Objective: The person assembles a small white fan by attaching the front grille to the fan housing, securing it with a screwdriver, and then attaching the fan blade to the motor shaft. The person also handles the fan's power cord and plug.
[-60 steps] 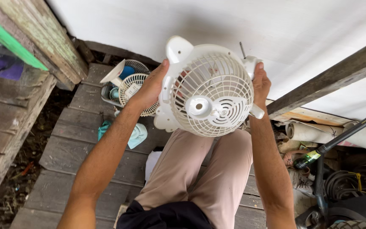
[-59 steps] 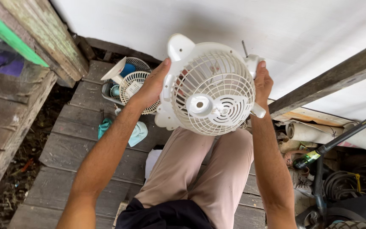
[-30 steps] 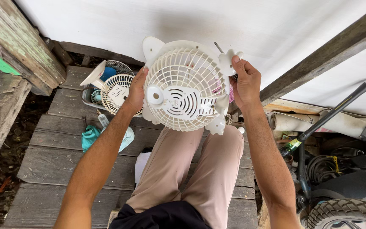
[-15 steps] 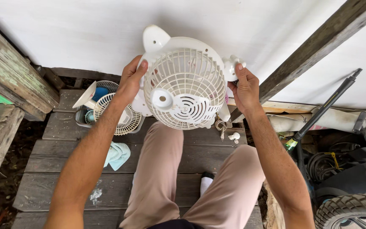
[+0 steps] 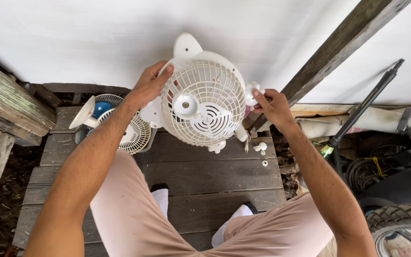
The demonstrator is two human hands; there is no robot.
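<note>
I hold a white plastic fan housing with a round grille (image 5: 204, 102) up in front of a white wall, over my knees. My left hand (image 5: 149, 84) grips its upper left rim, thumb over the edge of the grille. My right hand (image 5: 272, 105) pinches a small white knob-like lug on its right side. A round hub with a hole and a slotted vent sit at the middle of the grille. Ear-shaped tabs stick out at the top and bottom of the housing.
A tub with other fan grilles, a white cone and a blue part (image 5: 115, 124) sits on the plank floor (image 5: 200, 176) at left. Small white loose parts (image 5: 260, 147) lie under the fan. A slanted wooden beam (image 5: 331, 50), a black pole (image 5: 363, 107), a rolled sheet and a tyre (image 5: 398, 219) crowd the right.
The fan housing has turned in my hands and come lower and closer. My legs have spread apart. The view has shifted, so the tub and floor sit lower left.
</note>
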